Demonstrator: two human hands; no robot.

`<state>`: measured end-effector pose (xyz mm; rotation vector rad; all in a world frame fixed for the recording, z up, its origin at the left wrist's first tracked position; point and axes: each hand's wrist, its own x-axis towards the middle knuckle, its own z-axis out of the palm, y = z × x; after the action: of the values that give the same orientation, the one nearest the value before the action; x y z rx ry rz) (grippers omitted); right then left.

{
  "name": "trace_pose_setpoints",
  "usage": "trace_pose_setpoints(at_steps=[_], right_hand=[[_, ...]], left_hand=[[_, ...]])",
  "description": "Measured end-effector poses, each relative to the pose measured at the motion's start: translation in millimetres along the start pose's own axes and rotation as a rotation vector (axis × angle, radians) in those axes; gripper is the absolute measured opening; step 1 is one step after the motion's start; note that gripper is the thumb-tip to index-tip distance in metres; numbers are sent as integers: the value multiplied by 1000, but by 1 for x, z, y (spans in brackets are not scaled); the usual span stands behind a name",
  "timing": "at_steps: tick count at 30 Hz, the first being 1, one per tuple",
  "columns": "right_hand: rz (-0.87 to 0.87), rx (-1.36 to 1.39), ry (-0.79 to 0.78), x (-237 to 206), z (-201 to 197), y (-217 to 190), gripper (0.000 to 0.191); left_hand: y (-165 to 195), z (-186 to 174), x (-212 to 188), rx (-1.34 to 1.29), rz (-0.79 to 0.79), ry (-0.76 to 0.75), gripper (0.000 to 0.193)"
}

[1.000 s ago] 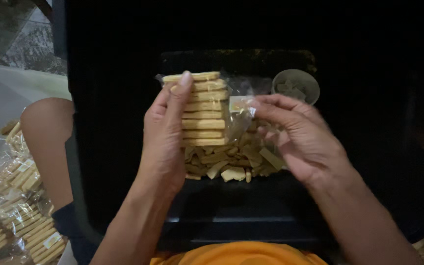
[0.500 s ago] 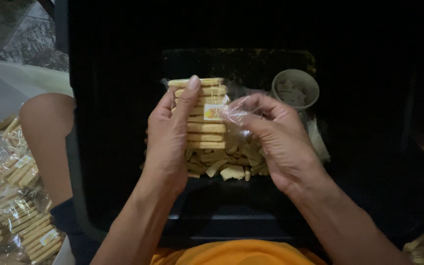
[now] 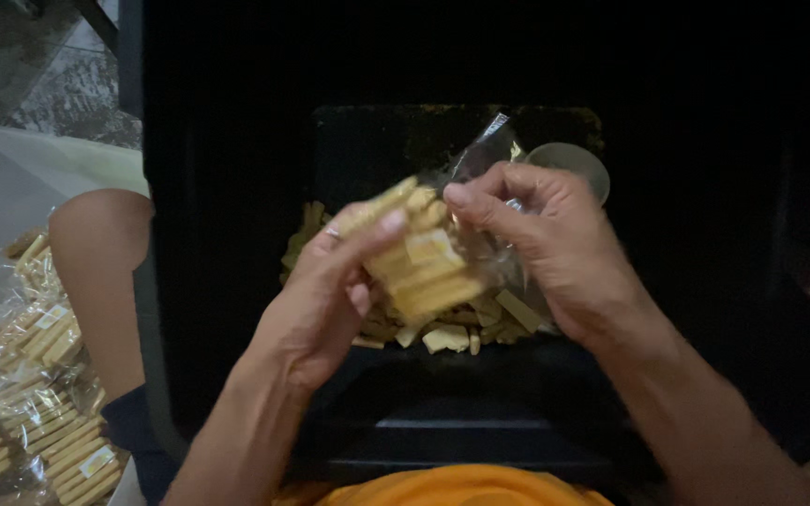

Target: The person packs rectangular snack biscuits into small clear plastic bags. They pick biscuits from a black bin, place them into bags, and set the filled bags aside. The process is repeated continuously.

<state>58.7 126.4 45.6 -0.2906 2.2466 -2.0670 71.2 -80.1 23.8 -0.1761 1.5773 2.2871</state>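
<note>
Head view: filled packets [image 3: 39, 394] left of black bin [image 3: 236, 234], loose sticks [image 3: 442, 335] inside.

Bare forearms, an orange garment [image 3: 461, 487] at the waist, dark shorts [image 3: 138, 436] on the thigh.

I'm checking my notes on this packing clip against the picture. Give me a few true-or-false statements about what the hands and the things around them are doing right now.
1. The left hand holds a stack of pale yellow biscuit sticks. True.
2. The right hand rests empty on the knee. False: it pinches the clear plastic bag around the stack.
3. Loose sticks lie in the black bin below the hands. True.
4. The stack is held level and upright. False: it is tilted.
5. Filled bags lie at the far left, outside the bin. True.
6. The round container sits left of the hands. False: it is behind the right hand.
</note>
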Motion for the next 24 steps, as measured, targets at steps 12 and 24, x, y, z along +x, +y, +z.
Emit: trace_pose_setpoints(at_steps=[12,24], right_hand=[[-241,-203,26,22,-35,-15,26],[810,-1328,-273,12,-98,188,21]], left_hand=[[79,-43,-44,969,208,260,33],[72,-79,-43,1273,692,928,24]])
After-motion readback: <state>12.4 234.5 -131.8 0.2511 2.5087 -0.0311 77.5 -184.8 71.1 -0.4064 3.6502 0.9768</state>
